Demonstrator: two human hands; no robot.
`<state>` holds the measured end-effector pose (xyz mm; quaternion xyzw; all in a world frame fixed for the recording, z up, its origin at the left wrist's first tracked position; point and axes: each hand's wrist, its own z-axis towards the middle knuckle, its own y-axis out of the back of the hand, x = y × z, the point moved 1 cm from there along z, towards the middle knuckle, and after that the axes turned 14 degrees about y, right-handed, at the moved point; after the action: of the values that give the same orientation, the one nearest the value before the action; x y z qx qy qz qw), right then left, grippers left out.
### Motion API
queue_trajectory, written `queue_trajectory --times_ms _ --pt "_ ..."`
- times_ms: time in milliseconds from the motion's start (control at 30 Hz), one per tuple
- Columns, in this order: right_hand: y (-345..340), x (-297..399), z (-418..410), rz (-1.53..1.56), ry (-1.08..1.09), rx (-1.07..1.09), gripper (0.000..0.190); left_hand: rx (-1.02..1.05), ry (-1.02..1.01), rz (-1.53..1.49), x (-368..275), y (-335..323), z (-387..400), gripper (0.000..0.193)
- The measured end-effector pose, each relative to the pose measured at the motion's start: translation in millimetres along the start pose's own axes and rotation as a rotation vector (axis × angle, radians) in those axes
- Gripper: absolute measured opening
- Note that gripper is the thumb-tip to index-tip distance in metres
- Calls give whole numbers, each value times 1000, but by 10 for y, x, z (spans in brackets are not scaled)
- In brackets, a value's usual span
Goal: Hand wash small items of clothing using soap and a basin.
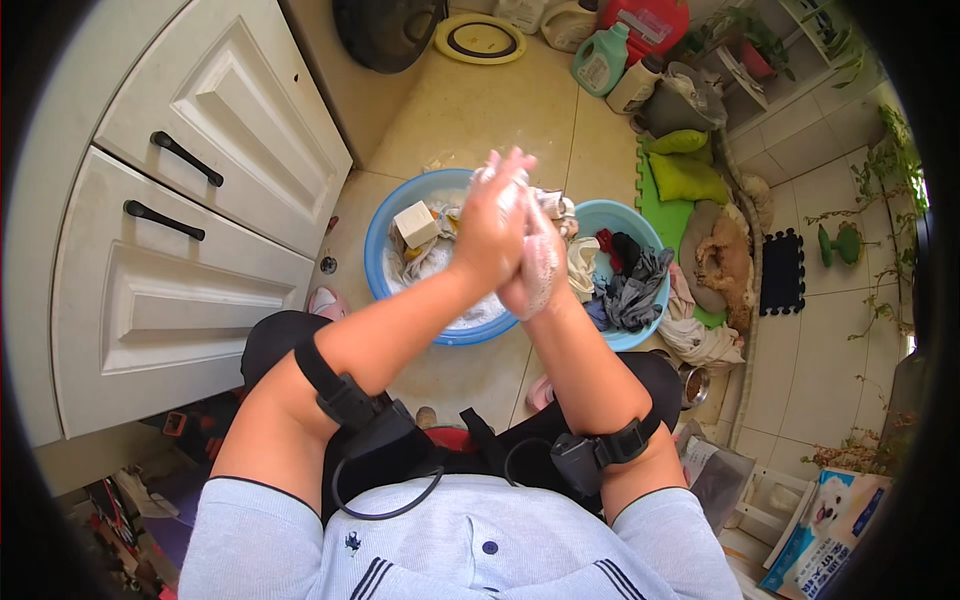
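My left hand (pixel 491 225) and my right hand (pixel 544 262) are pressed together, palm to palm, above a blue plastic basin (pixel 375 289). White soap lather coats both of them, with the fingers pointing away from me. Whether anything lies between the palms is hidden. Sudsy water (pixel 480 311) and wet cloth fill the basin below. A pale block of laundry soap (pixel 417 224) rests on the cloth there. Just beyond my right hand, a striped cloth (pixel 553 202) lies by the basin's rim. A smaller light-blue basin (pixel 652 225) on the right holds dark and pale garments (pixel 630 289).
White cabinets (pixel 225 187) stand on the left. Detergent bottles (pixel 601 60) and a yellow collapsible basin (pixel 480 39) are at the back. To the right, a curly-haired dog (pixel 724 259) lies by green cushions (pixel 686 176). A metal bowl (pixel 694 384) sits near my right knee.
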<state>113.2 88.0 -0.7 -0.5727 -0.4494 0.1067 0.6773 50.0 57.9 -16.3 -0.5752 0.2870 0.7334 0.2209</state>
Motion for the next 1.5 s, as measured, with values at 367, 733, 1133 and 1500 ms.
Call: queue_trajectory --times_ms 367,733,1133,1500 --pt "291 471 265 -153 92 -245 10 111 486 -467 -33 368 291 19" --pt "-70 488 73 -564 -70 -76 36 262 456 -256 -369 479 281 25" --pt "14 486 134 -406 -46 -46 36 431 584 -338 -368 647 332 48" --pt "36 419 121 -537 -129 -107 33 377 358 -198 -366 599 329 29"
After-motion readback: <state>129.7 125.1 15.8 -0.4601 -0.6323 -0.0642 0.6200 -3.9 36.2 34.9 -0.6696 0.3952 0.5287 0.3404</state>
